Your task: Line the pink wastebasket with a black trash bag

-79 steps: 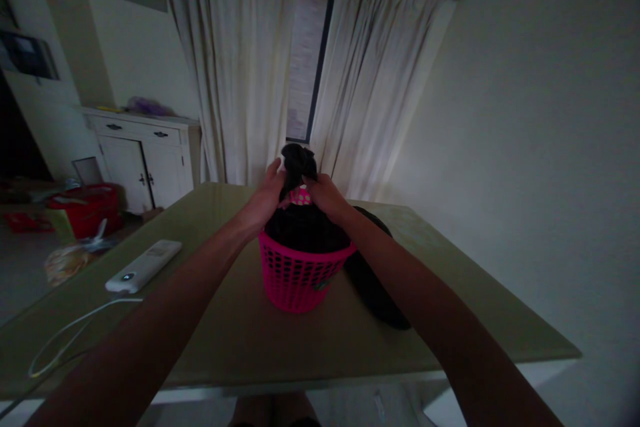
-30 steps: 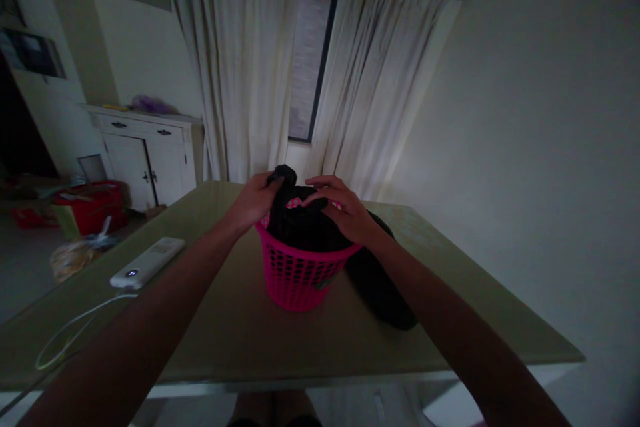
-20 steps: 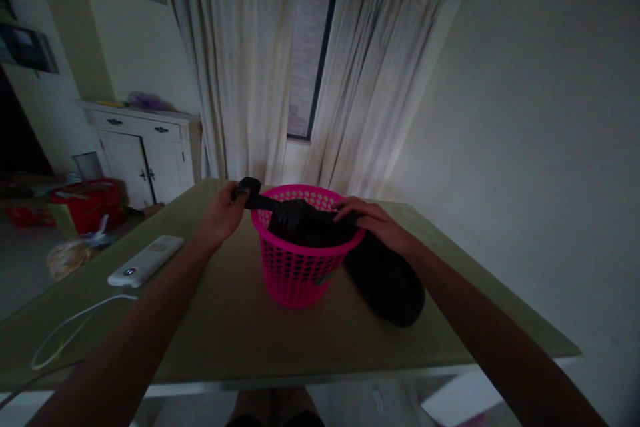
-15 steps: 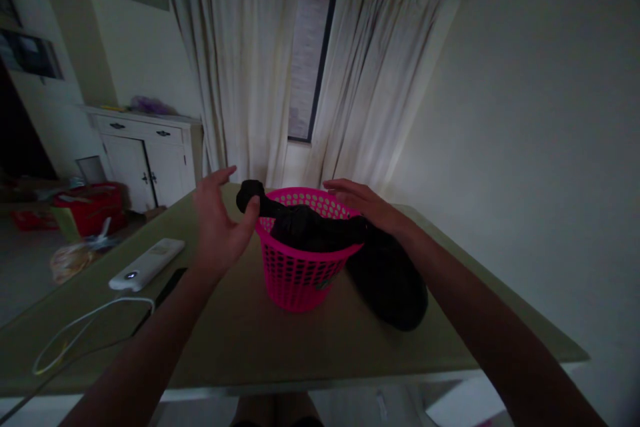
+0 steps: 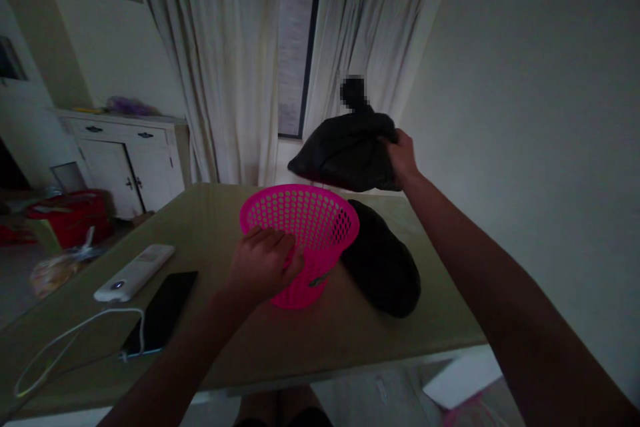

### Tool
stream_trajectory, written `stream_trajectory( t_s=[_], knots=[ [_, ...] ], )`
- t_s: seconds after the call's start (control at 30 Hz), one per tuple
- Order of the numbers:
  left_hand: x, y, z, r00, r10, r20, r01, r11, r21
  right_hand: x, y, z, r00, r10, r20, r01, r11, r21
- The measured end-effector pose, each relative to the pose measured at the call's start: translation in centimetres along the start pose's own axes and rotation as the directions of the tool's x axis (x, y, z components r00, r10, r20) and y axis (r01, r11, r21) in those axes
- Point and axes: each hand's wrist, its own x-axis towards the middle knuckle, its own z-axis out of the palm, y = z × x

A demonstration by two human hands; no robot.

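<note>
My right hand point(image 5: 401, 159) grips a tied black plastic bag point(image 5: 345, 150) by its side, holding it up above the far right of the table. The bag bulges, with a knotted end sticking up. My left hand point(image 5: 267, 255) is closed over the near rim of a pink perforated plastic basket point(image 5: 300, 195), which stands on the table tilted a little toward me. No bag shows inside the visible part of the basket. Just right of the basket lies a second dark, rounded bundle point(image 5: 385, 267), apparently another black bag.
The table point(image 5: 320, 347) has a greenish cover. On its left lie a white device point(image 5: 135, 272), a dark phone point(image 5: 163, 313) and a white cable point(image 5: 80, 320). Beyond are a white cabinet point(image 5: 115, 160), pale curtains point(image 5: 230, 67) and a wall on the right.
The black bag has come out of the basket, lifted up and to the right by my right hand. My left hand has moved from beside the bag's knot to the basket's near rim.
</note>
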Motion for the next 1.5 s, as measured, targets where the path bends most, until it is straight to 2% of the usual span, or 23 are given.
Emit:
stream_trajectory(
  t_s=[0.07, 0.1, 0.17, 0.3, 0.47, 0.53, 0.6, 0.67, 0.77, 0.83, 0.9, 0.97, 1.03, 1.1, 1.17, 1.23, 1.33, 1.4, 1.5],
  knots=[
    [0.1, 0.3, 0.3, 1.0, -0.016, -0.018, 0.016, 1.0, -0.017, -0.2, 2.0, -3.3, 0.97, -0.084, -0.23, 0.024, 0.967, -0.252],
    [0.1, 0.5, 0.5, 0.999, -0.023, -0.03, 0.022, 0.999, -0.027, -0.7, 3.0, -4.6, 0.945, -0.134, -0.299, 0.021, 0.936, -0.352],
    [0.1, 0.8, 0.9, 0.998, -0.031, -0.049, 0.029, 0.998, -0.056, -2.0, 5.1, -6.7, 0.914, -0.187, -0.359, 0.002, 0.889, -0.458],
    [-0.3, 1.2, 1.2, 0.998, -0.02, -0.06, 0.013, 0.993, -0.115, -6.7, 10.3, -9.3, 0.904, -0.123, -0.409, -0.14, 0.819, -0.556],
    [-0.4, 1.2, 1.1, 0.999, -0.01, -0.05, 0.005, 0.995, -0.1, -16.4, 18.2, -12.3, 0.938, 0.041, -0.343, -0.257, 0.747, -0.614],
    [-0.3, 1.1, 1.0, 0.999, 0.0, -0.041, -0.003, 0.996, -0.088, -20.0, 21.0, -13.5, 0.927, 0.118, -0.356, -0.338, 0.675, -0.656],
    [-0.2, 1.2, 1.0, 0.999, -0.004, -0.032, 0.001, 0.997, -0.083, -22.5, 23.0, -14.6, 0.914, 0.142, -0.381, -0.379, 0.634, -0.674],
    [-0.2, 1.3, 1.0, 0.999, -0.021, -0.033, 0.019, 0.996, -0.084, -23.5, 23.9, -15.6, 0.912, 0.147, -0.384, -0.388, 0.616, -0.686],
    [-0.2, 1.5, 1.0, 0.997, -0.043, -0.062, 0.038, 0.996, -0.086, -23.3, 23.2, -16.7, 0.934, 0.15, -0.324, -0.347, 0.599, -0.722],
    [-0.1, 1.7, 1.1, 0.996, -0.046, -0.081, 0.039, 0.996, -0.08, -22.9, 21.6, -16.8, 0.941, 0.083, -0.329, -0.317, 0.563, -0.763],
    [-0.1, 1.8, 1.1, 0.996, -0.05, -0.078, 0.044, 0.996, -0.077, -22.9, 19.7, -16.1, 0.943, -0.047, -0.331, -0.257, 0.531, -0.807],
    [0.0, 1.9, 1.1, 0.996, -0.059, -0.064, 0.053, 0.995, -0.086, -23.4, 17.8, -14.4, 0.972, -0.089, -0.217, -0.138, 0.531, -0.836],
    [0.1, 1.9, 1.0, 0.996, -0.067, -0.053, 0.061, 0.993, -0.1, -24.1, 16.4, -12.1, 0.998, 0.047, -0.033, -0.053, 0.54, -0.84],
    [0.1, 1.9, 0.9, 0.996, -0.074, -0.04, 0.069, 0.992, -0.101, -24.6, 15.5, -9.8, 0.962, 0.26, 0.082, -0.064, 0.506, -0.86],
    [0.1, 1.9, 0.8, 0.997, -0.078, -0.016, 0.076, 0.993, -0.092, -24.3, 15.1, -8.1, 0.913, 0.392, 0.109, -0.112, 0.498, -0.86],
    [0.1, 1.8, 0.7, 0.997, -0.077, 0.017, 0.078, 0.993, -0.088, -23.1, 14.7, -7.4, 0.908, 0.408, 0.097, -0.186, 0.599, -0.779],
    [0.1, 1.7, 0.5, 0.995, -0.078, 0.057, 0.084, 0.992, -0.098, -19.9, 13.0, -8.0, 0.956, 0.29, -0.03, -0.27, 0.841, -0.469],
    [0.1, 1.6, 0.5, 0.993, -0.086, 0.078, 0.095, 0.988, -0.119, -17.4, 10.7, -9.3, 0.965, 0.187, -0.184, -0.229, 0.943, -0.243],
    [0.2, 1.9, 0.5, 0.992, -0.116, 0.057, 0.125, 0.974, -0.189, -14.4, 5.5, -11.9, 0.936, 0.025, -0.352, -0.042, 0.998, -0.041]
  ],
)
